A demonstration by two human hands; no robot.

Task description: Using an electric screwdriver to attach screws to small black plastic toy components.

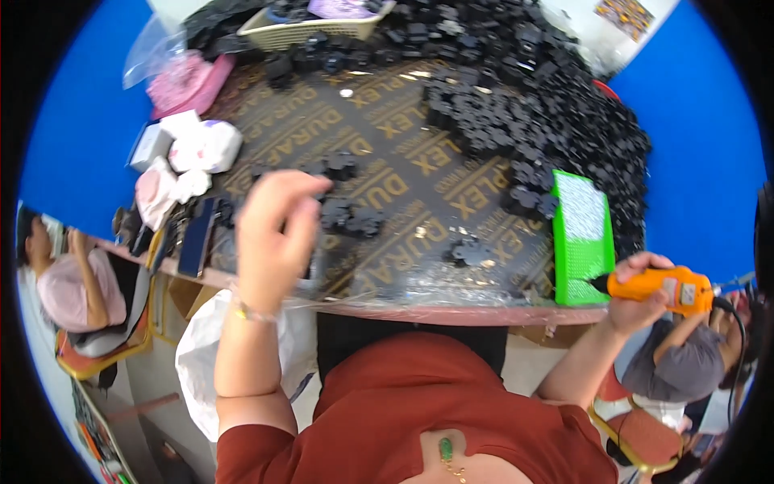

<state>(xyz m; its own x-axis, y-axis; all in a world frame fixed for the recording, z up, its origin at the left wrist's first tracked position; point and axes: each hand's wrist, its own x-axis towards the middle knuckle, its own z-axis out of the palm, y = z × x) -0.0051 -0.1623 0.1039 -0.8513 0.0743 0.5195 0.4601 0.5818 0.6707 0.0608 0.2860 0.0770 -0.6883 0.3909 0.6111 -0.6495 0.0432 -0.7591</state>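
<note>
My left hand hovers over the left part of the table, slightly blurred, with its thumb and forefinger apart. I see nothing held in it, though its other fingers are partly hidden. Close to its fingertips lie several small black lobed plastic parts. My right hand is wrapped round an orange electric screwdriver lying level, its dark tip pointing left over the near end of a green tray. Small silvery pieces, probably screws, cover the tray's far half. One black part sits alone near the front edge.
Black parts are heaped at the far right. A cream basket stands at the back. On the left are a pink bag, white packs and a dark phone-like slab. Other people sit at both sides.
</note>
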